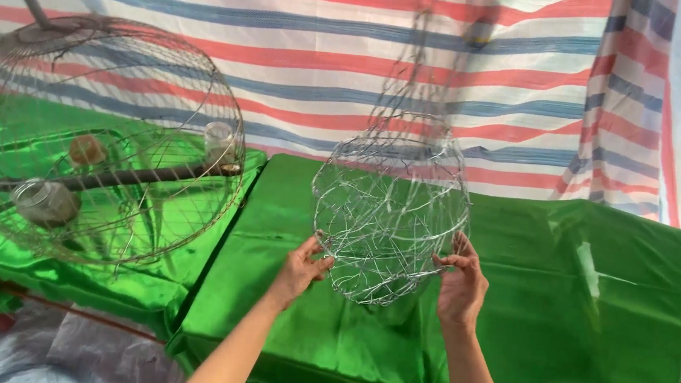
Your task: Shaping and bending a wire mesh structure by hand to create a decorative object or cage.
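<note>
A rounded cage of thin silver wire hangs in the air above a table draped in shiny green cloth. Its loose wires rise to a narrow top. My left hand grips the cage's lower left rim with thumb and fingers. My right hand holds the lower right rim, fingers curled over the wire. Both forearms reach up from the bottom edge of the view.
A larger finished round wire cage hangs at the left, with a dark perch bar and small cups inside. A striped red, blue and white tarp forms the backdrop. Crumpled plastic sheeting lies at bottom left.
</note>
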